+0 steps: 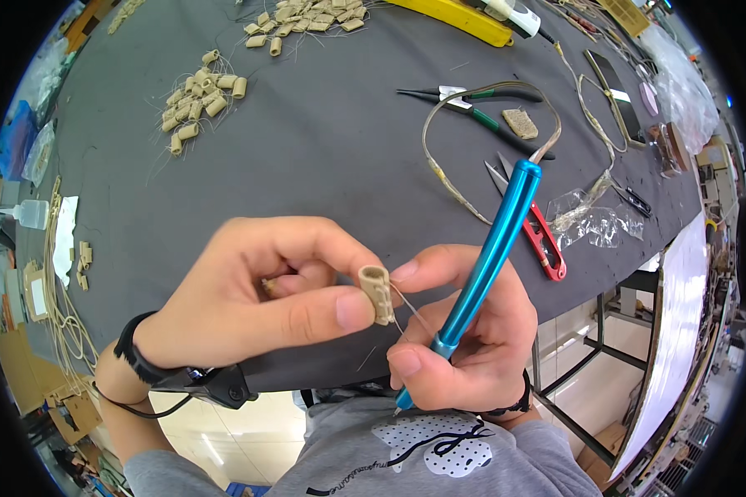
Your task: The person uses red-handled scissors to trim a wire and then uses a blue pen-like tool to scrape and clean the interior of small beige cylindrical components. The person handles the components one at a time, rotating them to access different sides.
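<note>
Between its thumb and index finger, my left hand (286,292) grips a small beige tube (376,295) with stitching down its side. A thin thread (413,307) runs from the tube to my right hand (466,335), which holds a blue metallic pen-shaped tool (491,255) with a cord at its upper end and a fine tip pointing down. The right index fingertip is close beside the tube. Beyond the hands, a pile of similar beige tubes (202,99) with loose thread ends lies on the dark table cover (298,174).
Red-handled scissors (541,239) and green-handled long-nose pliers (472,112) lie at the right, near a beige scrap (520,123) and a phone (615,93). More tubes (317,15) lie at the back. Cords (56,310) and a squeeze bottle (31,214) are at the left edge.
</note>
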Demonstrator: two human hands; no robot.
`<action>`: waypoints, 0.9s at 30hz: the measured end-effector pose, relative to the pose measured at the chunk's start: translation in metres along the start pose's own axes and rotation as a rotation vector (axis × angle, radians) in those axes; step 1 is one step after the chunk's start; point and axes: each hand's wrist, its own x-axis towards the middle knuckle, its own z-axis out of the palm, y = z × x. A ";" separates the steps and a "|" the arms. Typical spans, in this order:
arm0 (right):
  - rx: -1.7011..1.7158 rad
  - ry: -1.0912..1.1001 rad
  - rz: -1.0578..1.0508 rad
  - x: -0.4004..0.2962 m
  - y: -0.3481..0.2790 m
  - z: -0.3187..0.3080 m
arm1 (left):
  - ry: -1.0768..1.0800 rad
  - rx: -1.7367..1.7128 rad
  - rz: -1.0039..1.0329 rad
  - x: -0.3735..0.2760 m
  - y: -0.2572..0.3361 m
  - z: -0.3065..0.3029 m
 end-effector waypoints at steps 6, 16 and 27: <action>-0.028 0.010 0.053 -0.002 0.000 0.001 | -0.153 -0.341 -0.138 0.006 -0.009 0.003; -0.211 0.044 0.023 -0.004 -0.001 0.002 | -0.181 -0.233 -0.064 0.002 -0.005 -0.002; -0.174 0.005 0.184 0.003 -0.002 -0.002 | -0.082 -0.263 -0.119 0.007 -0.013 0.000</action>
